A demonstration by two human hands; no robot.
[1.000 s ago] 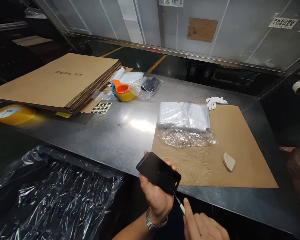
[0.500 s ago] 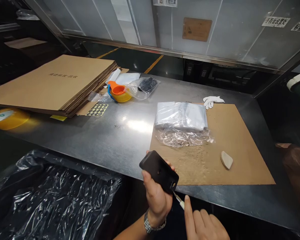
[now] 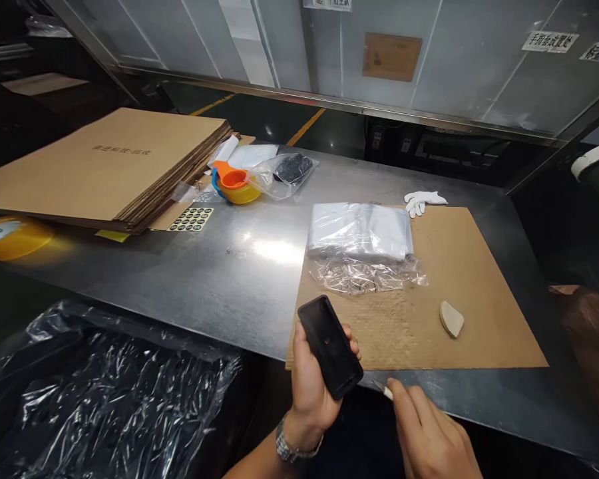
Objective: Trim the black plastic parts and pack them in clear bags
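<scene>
A black, phone-shaped rectangular piece (image 3: 331,349) lies tilted in my left hand (image 3: 311,394), whose thumb and fingers grip its two long sides. A small hole shows near its middle. My right hand (image 3: 424,426), to the right and apart from the piece, is closed round a small knife (image 3: 385,391) with a white handle and a thin metal tip. The tip points up and left, just past the table's front edge. Most of the handle is hidden by my fingers.
Clear plastic bags (image 3: 360,231) and a beige wedge-shaped block (image 3: 451,319) lie on a cardboard sheet (image 3: 484,293). A white glove (image 3: 423,201) is behind. Flat cardboard (image 3: 104,159), tape (image 3: 14,238) and stickers (image 3: 192,219) are left. Black plastic (image 3: 110,392) fills the lower left.
The black piece has turned in my left hand and now shows its broad recessed face. My right hand has drawn the knife away from its lower end, to the right.
</scene>
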